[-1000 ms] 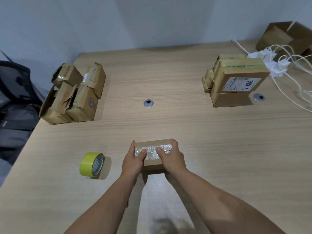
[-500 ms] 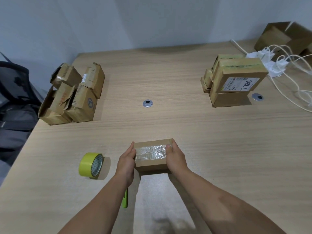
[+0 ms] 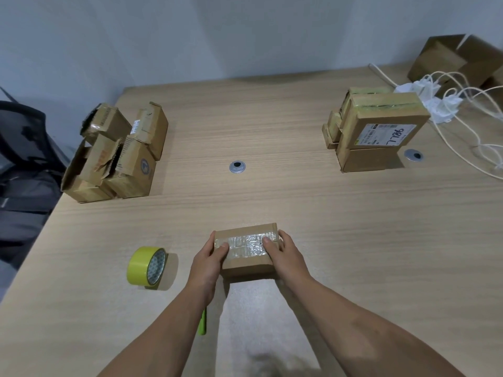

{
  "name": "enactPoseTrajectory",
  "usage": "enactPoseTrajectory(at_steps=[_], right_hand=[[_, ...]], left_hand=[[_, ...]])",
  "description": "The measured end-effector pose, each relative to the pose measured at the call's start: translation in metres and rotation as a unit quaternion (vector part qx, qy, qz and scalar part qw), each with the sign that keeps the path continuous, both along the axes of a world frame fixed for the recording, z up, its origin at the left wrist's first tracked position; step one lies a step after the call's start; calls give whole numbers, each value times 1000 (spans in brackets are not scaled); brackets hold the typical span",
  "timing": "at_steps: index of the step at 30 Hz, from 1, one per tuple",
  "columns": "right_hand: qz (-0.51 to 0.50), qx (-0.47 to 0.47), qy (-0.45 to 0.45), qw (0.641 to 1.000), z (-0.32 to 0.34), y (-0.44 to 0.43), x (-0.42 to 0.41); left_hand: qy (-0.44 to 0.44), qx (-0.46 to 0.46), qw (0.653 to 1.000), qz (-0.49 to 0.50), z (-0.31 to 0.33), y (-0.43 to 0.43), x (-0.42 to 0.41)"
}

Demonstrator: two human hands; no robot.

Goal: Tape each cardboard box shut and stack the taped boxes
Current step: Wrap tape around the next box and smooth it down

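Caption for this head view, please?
Left hand and right hand grip a taped box; yellow tape roll to its left, stacked boxes far right.

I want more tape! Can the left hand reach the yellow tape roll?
Probably yes: the tape roll stands just left of the left hand, nothing between them, though that hand holds the box.

Matt cardboard box [image 3: 246, 263], glossy wrinkled tape [image 3: 246, 242], wood-grain table [image 3: 353, 240].

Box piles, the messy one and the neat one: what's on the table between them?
Head view: just a round metal grommet on the bare table, between the messy pile and the neat stack.
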State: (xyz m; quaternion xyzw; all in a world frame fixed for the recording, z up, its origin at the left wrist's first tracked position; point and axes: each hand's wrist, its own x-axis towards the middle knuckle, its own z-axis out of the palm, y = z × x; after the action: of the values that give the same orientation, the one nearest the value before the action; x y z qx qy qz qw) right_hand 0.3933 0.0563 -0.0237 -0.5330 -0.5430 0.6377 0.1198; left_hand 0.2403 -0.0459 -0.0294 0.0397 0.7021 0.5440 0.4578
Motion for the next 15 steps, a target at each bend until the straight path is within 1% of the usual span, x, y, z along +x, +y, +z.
enactPoseTrajectory(at_steps=[3,7,12,15], right_hand=[[18,4,4,1000,-3,0,-1],[7,-18,0,1000,-8,2,-2],[11,-46,21,999,-13,6,0],[8,-55,23,998,-17,7,-1]], left_hand=[[-41,12,998,37,3,2,-1],[-86,28,993,73,12,2,-1],[-125,48,985,105,17,1,1],[-130,43,984,110,13,-3,-3]])
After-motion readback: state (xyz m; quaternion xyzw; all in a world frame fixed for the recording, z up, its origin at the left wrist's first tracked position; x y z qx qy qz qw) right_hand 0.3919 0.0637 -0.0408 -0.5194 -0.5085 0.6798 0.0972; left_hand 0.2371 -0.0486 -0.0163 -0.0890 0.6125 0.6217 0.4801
